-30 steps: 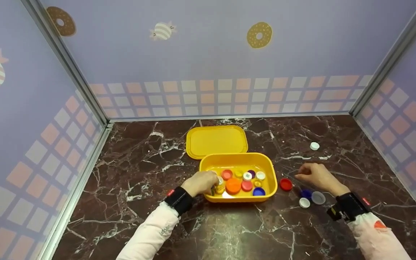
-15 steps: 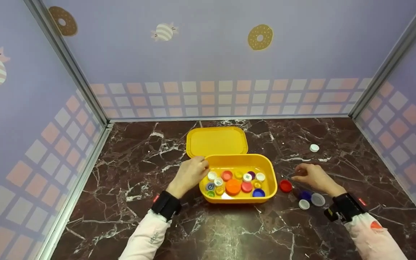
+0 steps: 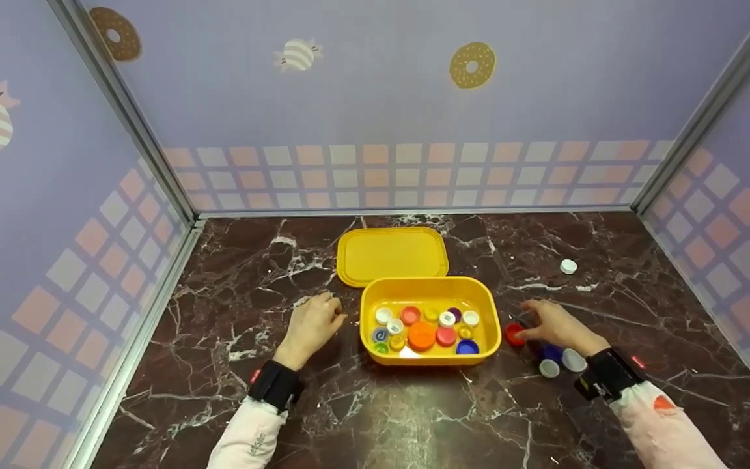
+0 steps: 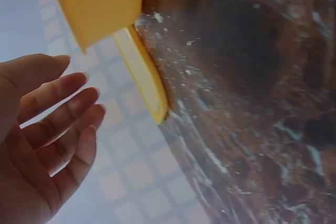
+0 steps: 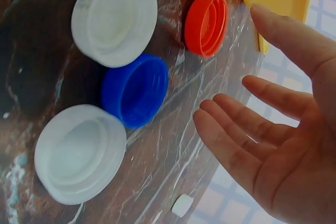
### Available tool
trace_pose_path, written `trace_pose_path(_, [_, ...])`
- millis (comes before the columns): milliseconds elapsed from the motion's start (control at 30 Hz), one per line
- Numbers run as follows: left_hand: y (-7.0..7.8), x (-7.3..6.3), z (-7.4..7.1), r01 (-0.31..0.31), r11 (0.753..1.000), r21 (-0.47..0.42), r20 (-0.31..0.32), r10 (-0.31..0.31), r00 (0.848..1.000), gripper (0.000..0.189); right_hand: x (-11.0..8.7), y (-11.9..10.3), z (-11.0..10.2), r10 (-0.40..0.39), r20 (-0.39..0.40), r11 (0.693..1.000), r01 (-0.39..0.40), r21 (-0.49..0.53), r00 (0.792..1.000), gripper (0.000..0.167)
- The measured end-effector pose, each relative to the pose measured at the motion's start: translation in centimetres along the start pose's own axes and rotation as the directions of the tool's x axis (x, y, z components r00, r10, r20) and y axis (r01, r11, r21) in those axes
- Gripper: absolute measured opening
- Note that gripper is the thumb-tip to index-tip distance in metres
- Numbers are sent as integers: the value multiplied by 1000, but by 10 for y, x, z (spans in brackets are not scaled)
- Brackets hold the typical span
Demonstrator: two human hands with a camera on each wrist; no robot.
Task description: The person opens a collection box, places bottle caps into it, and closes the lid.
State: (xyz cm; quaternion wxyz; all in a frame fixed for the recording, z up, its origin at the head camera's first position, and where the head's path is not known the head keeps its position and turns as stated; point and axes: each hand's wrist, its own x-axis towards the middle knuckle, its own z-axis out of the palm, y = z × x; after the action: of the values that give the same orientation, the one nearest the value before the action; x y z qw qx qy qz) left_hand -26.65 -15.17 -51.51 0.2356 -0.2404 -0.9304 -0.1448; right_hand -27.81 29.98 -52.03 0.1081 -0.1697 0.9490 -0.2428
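Observation:
My left hand point(image 3: 313, 326) hovers left of the yellow box point(image 3: 430, 359), holding nothing; its fingers are loosely bent in the left wrist view. Inside the box lie several bottle caps, among them a large orange cap point(image 3: 422, 336) and a blue cap point(image 3: 467, 347). Right of the box, my right hand point(image 3: 560, 327) is over a red bottle cap point(image 3: 513, 335), thumb and fingers apart. In the right wrist view a gap shows between that hand and the red cap point(image 5: 194, 27). Near it are a dark blue cap point(image 5: 139, 93), a white cap point(image 5: 113, 19) and a translucent whitish cap point(image 5: 79, 153).
Behind the box lies its yellow lid point(image 3: 391, 254), flat on the dark marbled table point(image 3: 264, 260). A small white cap point(image 3: 568, 266) sits farther back on the right. Lilac patterned walls point(image 3: 375, 98) enclose the table at the back and sides.
My left hand has come out of the box and moved left, uncovering caps there. My right hand has shifted slightly left towards the red cap, with its fingers spreading.

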Motion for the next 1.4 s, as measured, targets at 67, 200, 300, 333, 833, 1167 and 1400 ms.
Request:
trace_pose_path(67, [-1, -3, 1, 23, 1000, 5, 28, -23, 999, 16, 1, -2, 2, 1, 7, 1000, -1, -24, 1000, 63])
trace_pose_path(200, [-2, -8, 2, 50, 999, 4, 81, -51, 995, 15, 2, -4, 6, -23, 7, 998, 24, -61, 1000, 61])
trace_pose_path(300, [-2, -11, 2, 68, 998, -4, 129, -67, 989, 15, 2, -5, 8, -64, -7, 995, 63, -74, 998, 56])
trace_pose_path(333, [-2, -12, 2, 74, 997, -6, 144, -73, 987, 15, 2, -5, 9, -76, -10, 994, 75, -76, 997, 55])
trace_pose_path(833, [-1, -23, 5, 161, 985, -53, 266, -142, 954, 22, 7, -3, 21, -214, -78, 973, 205, -106, 974, 40])
trace_pose_path(1167, [-1, -24, 5, 178, 983, -54, 266, -158, 951, 24, 9, -7, 12, -225, -120, 974, 219, -62, 967, 25])
trace_pose_path(1400, [-1, -29, 5, 186, 981, -46, 275, -167, 947, 20, 13, -21, -14, -190, -172, 981, 182, -65, 967, 23])
